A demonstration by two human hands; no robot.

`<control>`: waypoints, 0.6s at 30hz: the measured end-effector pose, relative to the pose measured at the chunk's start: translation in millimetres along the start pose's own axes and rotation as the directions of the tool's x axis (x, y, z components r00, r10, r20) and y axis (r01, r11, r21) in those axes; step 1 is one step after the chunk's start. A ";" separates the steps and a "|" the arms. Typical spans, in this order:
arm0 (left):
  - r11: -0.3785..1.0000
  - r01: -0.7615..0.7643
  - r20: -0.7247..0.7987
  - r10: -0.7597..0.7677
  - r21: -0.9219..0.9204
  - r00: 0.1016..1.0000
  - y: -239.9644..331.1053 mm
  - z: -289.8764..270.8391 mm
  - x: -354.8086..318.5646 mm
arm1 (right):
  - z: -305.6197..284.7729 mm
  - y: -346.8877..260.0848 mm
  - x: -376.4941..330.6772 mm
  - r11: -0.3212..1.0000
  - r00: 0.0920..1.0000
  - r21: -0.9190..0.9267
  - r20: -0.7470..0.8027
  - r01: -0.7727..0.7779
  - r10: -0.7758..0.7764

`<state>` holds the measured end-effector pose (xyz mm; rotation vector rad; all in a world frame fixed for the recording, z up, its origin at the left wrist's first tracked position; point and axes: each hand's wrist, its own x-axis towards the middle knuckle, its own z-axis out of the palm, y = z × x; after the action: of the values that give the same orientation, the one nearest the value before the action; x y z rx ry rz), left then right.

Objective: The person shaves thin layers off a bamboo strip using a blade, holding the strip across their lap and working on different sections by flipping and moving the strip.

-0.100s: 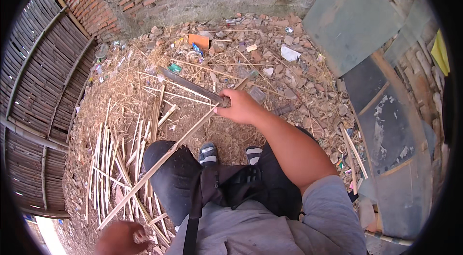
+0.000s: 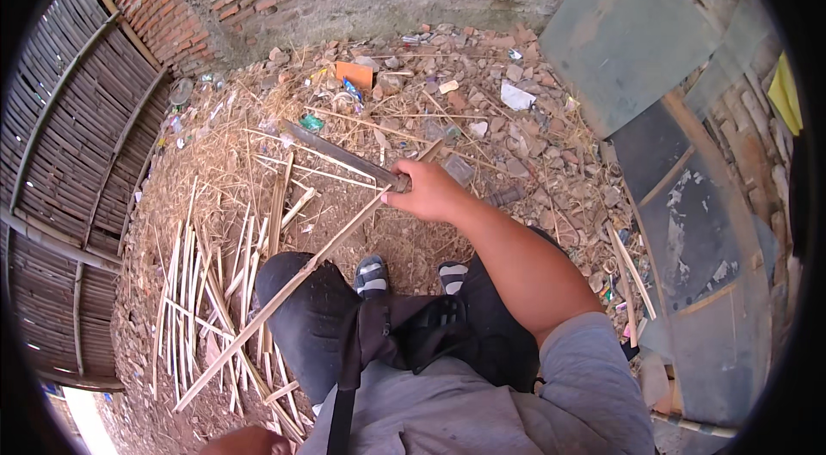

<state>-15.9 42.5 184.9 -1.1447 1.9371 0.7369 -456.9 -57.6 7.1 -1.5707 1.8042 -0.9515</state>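
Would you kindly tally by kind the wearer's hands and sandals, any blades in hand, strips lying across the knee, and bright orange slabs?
Right hand and left hand: 2
Striped sandals: 2
Dark blade: 1
Long pale strip: 1
Orange slab: 1
Total: 7

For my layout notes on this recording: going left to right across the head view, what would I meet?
Dark slatted fence → loose pale strips → orange piece → right hand → white scrap → large grey-green panel → yellow piece.
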 end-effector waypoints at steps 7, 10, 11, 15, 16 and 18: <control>0.926 -0.149 0.188 0.224 -0.348 0.956 -15.6 20.8 -10.0 | 5.4 16.1 -2.8 0.999 0.998 0.031 -0.058 -0.031 0.032; 0.824 -0.174 0.248 0.353 -0.540 0.902 -31.1 35.5 1.0 | 5.8 11.7 -0.9 0.999 0.998 0.011 -0.055 -0.032 0.033; 0.782 -0.213 0.235 0.415 -0.586 0.879 -38.8 46.4 6.9 | 5.5 7.5 -0.6 0.999 0.998 0.004 -0.051 -0.033 0.033; 0.746 -0.311 0.183 0.497 -0.589 0.848 -37.0 46.4 19.1 | 4.5 3.2 -5.4 0.998 0.997 -0.008 -0.050 -0.065 0.065; 0.746 -0.308 0.186 0.497 -0.590 0.848 -31.6 42.4 19.8 | 5.4 4.3 -5.7 0.998 0.997 -0.006 -0.048 -0.068 0.067; 0.797 -0.312 0.200 0.467 -0.517 0.861 -21.2 33.5 19.7 | 5.9 5.9 -3.8 0.998 0.997 -0.025 -0.050 -0.064 0.063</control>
<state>7.4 50.2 148.1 -0.8068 1.7750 1.5936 -455.1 -54.4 -1.3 -1.5092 1.8967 -0.9479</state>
